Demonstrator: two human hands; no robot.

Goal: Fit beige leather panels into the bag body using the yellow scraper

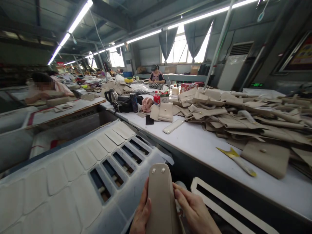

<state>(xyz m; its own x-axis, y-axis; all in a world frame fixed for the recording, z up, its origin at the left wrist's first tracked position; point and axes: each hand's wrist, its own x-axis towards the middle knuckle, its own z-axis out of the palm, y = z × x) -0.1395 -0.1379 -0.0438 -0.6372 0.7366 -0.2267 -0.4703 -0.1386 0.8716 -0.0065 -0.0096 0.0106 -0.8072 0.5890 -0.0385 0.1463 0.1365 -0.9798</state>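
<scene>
A taupe bag (159, 198) stands at the bottom centre, its long round-ended base facing me. Two small shiny studs sit near the far end of that base. My left hand (143, 213) grips the bag's left side, with the thumb along the edge. On the right side, my right hand (191, 206) pinches the edge with bent fingers; part of them is hidden behind the bag. Left of the hands, several pale flat panels (84, 157) lie in rows on a whitish sheet. To the right is a pale frame-shaped strip (229, 208) with a long slot.
A white worktable (180, 139) runs along the right, bearing a large heap of taupe bag pieces (229, 110), a yellow-marked tool (236, 161) and a pale oblong panel (173, 126). Farther back are a pink fan (147, 104), a red bottle (156, 97) and a kettle (111, 96). Two people sit at other tables.
</scene>
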